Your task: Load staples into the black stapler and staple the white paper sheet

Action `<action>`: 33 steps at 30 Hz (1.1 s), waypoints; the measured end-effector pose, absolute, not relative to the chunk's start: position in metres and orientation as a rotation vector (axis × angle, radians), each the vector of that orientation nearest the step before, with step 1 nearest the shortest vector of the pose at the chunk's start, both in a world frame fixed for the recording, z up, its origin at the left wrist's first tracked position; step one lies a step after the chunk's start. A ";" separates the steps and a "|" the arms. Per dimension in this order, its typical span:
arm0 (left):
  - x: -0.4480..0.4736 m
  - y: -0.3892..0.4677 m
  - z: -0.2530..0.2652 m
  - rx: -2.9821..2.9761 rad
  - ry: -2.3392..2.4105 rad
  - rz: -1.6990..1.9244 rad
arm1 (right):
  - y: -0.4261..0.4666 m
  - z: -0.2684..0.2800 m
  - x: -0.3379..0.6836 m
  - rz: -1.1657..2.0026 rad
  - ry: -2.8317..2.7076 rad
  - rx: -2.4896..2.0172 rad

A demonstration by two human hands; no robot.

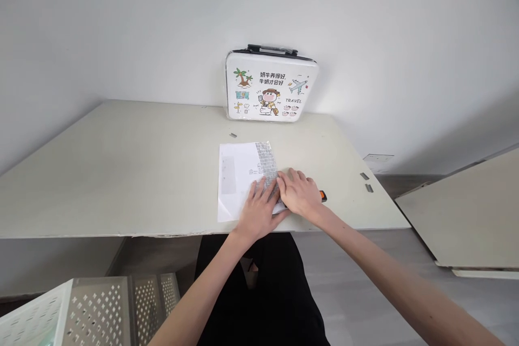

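White printed paper [239, 165] lies on the pale desk [121, 173], close to the front edge and a little right of its middle. A grey block is printed at the paper's left, and a band of dense grey print runs down its right side.

The left hand [258, 213] lies over the lower right of the paper, palm down, fingers apart and stretched out, gripping nothing that shows. Touching it, the right hand [302, 192] bends over the paper's right edge, on top of an orange-and-black tool [323, 195]. Most of that tool is hidden, so I cannot tell whether the fingers are clamped on it.

Beyond the paper, a white carry case [251, 102] with a black handle and cartoon travel prints stands upright at the desk's back edge, leaning to the wall [162, 21]. It is closed; its contents cannot be seen. Below the desk's front edge, at the left, is a white-and-grey perforated plastic storage unit [97, 308], with something pale green dimly visible inside.

Of 3 small grey strips, 1 [233, 135] lies between paper and case, and 2 [368, 188] near the desk's right edge. Past that edge are a wall plate [378, 158] and a pale panel [470, 211].
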State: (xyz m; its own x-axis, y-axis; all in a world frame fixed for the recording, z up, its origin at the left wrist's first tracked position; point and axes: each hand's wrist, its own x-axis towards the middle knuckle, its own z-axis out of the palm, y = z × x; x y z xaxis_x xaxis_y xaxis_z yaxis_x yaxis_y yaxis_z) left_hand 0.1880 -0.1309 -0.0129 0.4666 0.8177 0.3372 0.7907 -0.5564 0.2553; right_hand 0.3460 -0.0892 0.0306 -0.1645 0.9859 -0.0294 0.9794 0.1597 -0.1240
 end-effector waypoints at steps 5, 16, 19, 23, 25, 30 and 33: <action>0.185 -0.131 -0.012 2.658 1.443 0.628 | -0.090 0.042 0.363 0.567 -2.119 -1.883; 0.180 -0.131 -0.010 2.688 1.440 0.606 | -0.141 0.004 0.434 0.765 -1.828 -1.489; 0.179 -0.130 -0.009 2.693 1.437 0.602 | -0.142 -0.001 0.444 0.770 -1.878 -1.474; 0.178 -0.129 -0.005 2.701 1.421 0.566 | -0.139 -0.009 0.445 0.690 -1.742 -1.546; 0.176 -0.130 -0.001 2.698 1.397 0.522 | -0.137 -0.011 0.444 0.631 -1.659 -1.599; 0.147 -0.130 0.010 2.656 1.447 0.514 | -0.136 -0.012 0.445 0.593 -1.446 -1.695; 0.105 -0.125 0.011 2.614 1.609 0.548 | -0.136 -0.010 0.445 0.621 -1.355 -1.702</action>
State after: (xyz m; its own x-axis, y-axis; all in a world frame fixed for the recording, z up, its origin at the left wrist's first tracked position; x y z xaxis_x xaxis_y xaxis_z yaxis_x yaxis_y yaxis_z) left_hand 0.1047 -0.1246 0.0114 0.4057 0.8692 0.2826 0.8609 -0.4673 0.2013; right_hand 0.4455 -0.1363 -0.0103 0.2894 0.9493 0.1230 0.5262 -0.0504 -0.8489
